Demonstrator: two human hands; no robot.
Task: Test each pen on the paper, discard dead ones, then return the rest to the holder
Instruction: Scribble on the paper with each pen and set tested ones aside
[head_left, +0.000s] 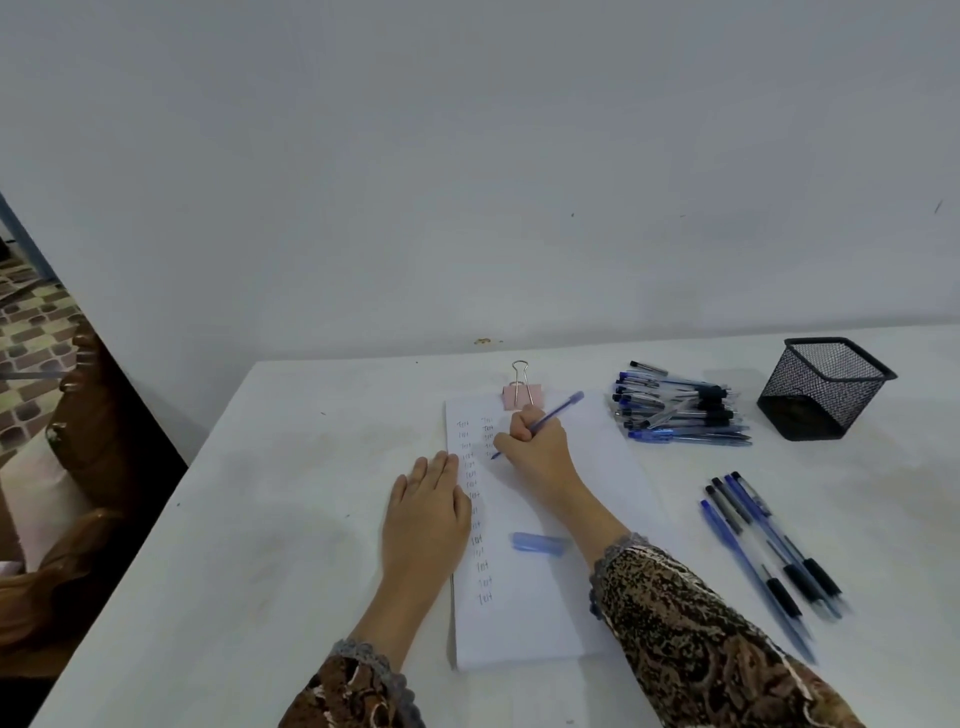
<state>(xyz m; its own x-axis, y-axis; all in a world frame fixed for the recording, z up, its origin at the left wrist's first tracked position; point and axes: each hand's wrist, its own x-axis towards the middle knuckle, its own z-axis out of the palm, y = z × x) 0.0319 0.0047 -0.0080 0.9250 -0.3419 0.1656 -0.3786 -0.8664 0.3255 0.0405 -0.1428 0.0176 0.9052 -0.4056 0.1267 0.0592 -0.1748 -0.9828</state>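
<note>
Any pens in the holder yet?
No, the mesh holder shows nothing inside; the pens lie outside it, in a pile beside it and a row nearer the person.

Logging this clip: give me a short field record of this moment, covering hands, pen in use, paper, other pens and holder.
paper: two columns of test marks, pink clip at top
right hand: grips a blue pen, tip on the paper
left hand: flat on the paper's left edge
cap: off the pen, lying on the paper
holder: upright, no pens sticking out
pile of pens: beside the holder
row of pens: apart, right of the paper
</note>
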